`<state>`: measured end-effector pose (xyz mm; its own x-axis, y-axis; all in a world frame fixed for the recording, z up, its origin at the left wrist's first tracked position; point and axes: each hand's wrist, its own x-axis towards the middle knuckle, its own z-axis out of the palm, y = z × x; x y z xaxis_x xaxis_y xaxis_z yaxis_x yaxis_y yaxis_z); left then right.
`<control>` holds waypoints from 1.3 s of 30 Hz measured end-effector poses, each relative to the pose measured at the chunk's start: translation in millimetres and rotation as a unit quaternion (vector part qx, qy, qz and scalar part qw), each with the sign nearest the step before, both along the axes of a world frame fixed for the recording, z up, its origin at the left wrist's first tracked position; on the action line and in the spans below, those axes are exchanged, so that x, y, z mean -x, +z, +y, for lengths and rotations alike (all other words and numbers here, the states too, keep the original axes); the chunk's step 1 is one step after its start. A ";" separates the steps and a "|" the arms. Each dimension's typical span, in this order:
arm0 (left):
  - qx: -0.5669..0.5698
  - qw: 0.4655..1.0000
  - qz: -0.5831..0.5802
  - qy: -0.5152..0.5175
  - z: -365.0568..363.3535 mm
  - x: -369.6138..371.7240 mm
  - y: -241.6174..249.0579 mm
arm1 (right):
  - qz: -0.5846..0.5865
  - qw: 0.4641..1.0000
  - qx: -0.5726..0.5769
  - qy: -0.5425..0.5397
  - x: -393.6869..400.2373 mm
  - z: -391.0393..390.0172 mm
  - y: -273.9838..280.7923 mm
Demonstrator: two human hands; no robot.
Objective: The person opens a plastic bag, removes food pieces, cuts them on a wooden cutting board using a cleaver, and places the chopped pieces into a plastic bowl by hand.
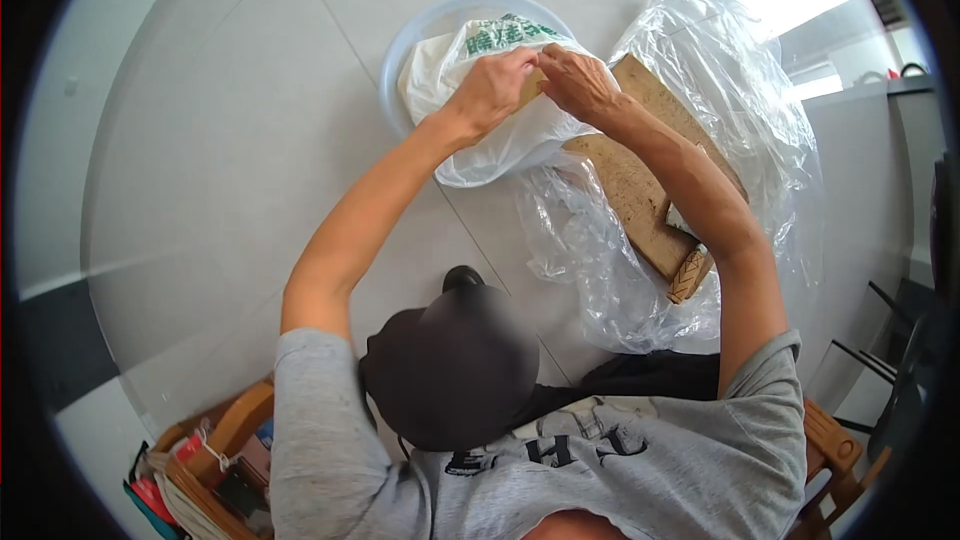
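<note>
My left hand and my right hand meet over a white plastic bag with green print. Both have their fingers pinched together, fingertips almost touching; I cannot tell what is between them. Below the fingers, a yellowish-brown patch shows in the bag's opening. The bag sits in a pale blue round basin and spills over its near rim. Right of the hands, a thick wooden board lies on clear plastic sheeting, partly covered by my right forearm.
On the board's near end lies a tool with a carved wooden handle, its blade mostly behind my arm. More clear plastic spreads across the tiled floor. Wooden furniture with small items stands at lower left; dark chair legs are at right.
</note>
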<state>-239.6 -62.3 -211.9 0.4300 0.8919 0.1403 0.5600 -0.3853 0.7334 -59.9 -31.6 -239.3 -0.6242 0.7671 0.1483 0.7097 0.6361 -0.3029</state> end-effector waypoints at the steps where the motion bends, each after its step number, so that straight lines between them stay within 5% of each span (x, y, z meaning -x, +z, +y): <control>1: 0.031 0.996 0.084 0.005 16.7 -3.4 -12.6 | -0.006 1.000 0.008 -0.028 2.2 3.5 -0.5; 3: 0.094 0.962 0.256 0.019 37.2 -4.8 -28.7 | -0.026 0.997 0.028 -0.071 4.6 9.0 0.8; 6: 0.008 0.872 0.477 0.107 25.5 13.9 -9.7 | -0.082 0.994 -0.036 -0.067 8.0 15.4 8.2; 8: 0.053 0.868 0.492 0.027 35.3 53.5 10.5 | -0.101 0.989 0.063 -0.085 9.7 26.5 14.9; 10: -0.038 0.897 0.440 -0.022 47.5 121.1 -23.7 | -0.080 0.988 0.111 -0.077 0.2 40.0 5.6; 13: 0.041 0.947 0.318 -0.039 50.5 155.2 -22.2 | 0.013 0.988 0.152 -0.032 -11.7 52.6 -17.2; 18: -0.019 0.982 0.188 -0.012 39.1 127.2 -10.6 | 0.151 0.975 0.159 -0.030 -23.9 35.4 -2.1; 22: -0.037 0.987 0.157 0.015 33.3 106.0 -6.6 | 0.130 0.990 0.051 -0.033 -33.8 9.5 -4.6; 24: -0.003 0.995 0.102 -0.006 23.0 86.3 -0.3 | 0.106 0.994 0.029 -0.030 -38.1 -0.4 -12.8; 28: -0.050 0.988 0.110 -0.097 11.0 58.0 -8.1 | 0.254 0.963 -0.030 -0.081 -39.9 -7.6 0.8; 29: -0.010 0.986 0.107 -0.127 8.5 53.5 -3.9 | 0.301 0.946 -0.017 -0.119 -40.6 -11.6 13.3; 32: 0.009 0.977 0.121 -0.172 -13.8 44.3 -11.9 | 0.439 0.850 0.251 -0.147 -46.1 -56.2 59.9; 35: 0.022 0.980 0.127 -0.151 -29.4 32.3 -13.1 | 0.372 0.920 0.113 0.055 -46.5 -114.5 96.1; 39: 0.006 0.985 0.150 -0.090 -41.0 23.0 -10.7 | 0.430 0.890 -0.129 0.075 -31.2 -150.3 145.5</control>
